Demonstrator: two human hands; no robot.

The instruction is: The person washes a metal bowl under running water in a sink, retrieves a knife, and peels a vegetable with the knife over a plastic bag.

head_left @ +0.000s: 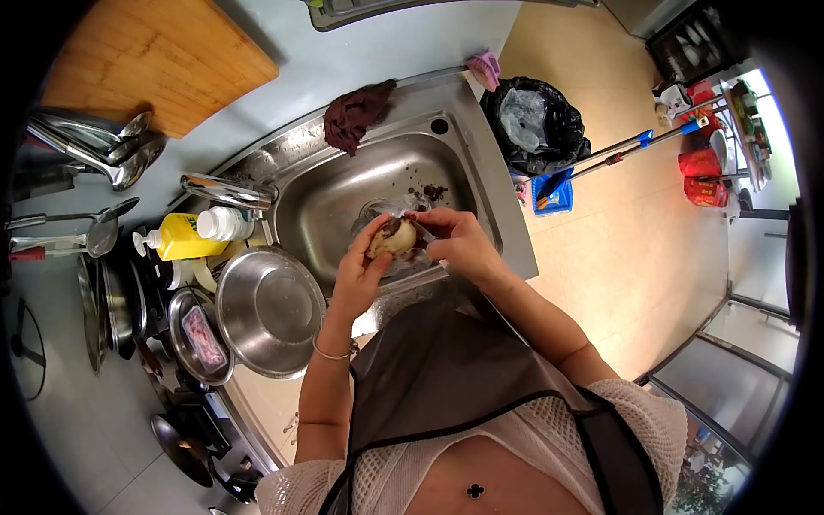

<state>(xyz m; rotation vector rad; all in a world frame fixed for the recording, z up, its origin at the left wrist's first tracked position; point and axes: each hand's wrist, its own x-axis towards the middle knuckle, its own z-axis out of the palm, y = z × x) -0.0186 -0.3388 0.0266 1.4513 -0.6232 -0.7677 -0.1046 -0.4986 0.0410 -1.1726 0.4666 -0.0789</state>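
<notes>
Over the sink (296, 210), my left hand (356, 270) is closed around a pale, rounded vegetable (393, 242) with patches of dark brown skin; its exact kind is unclear. My right hand (463, 245) is at the vegetable's right side, fingers curled in a pinch. A thin edge shows by those fingers, too small to name. Crumpled clear plastic (399, 206) lies behind and under the vegetable. Dark brown scraps (432, 191) are scattered on the sink floor just beyond my hands.
A dark red cloth (356, 118) hangs over the sink's far edge. Left of the sink stand a steel basin (273, 311), a yellow pump bottle (189, 236) and the faucet (230, 190). A black-lined bin (536, 129) is at the right. A cutting board (163, 60) is at upper left.
</notes>
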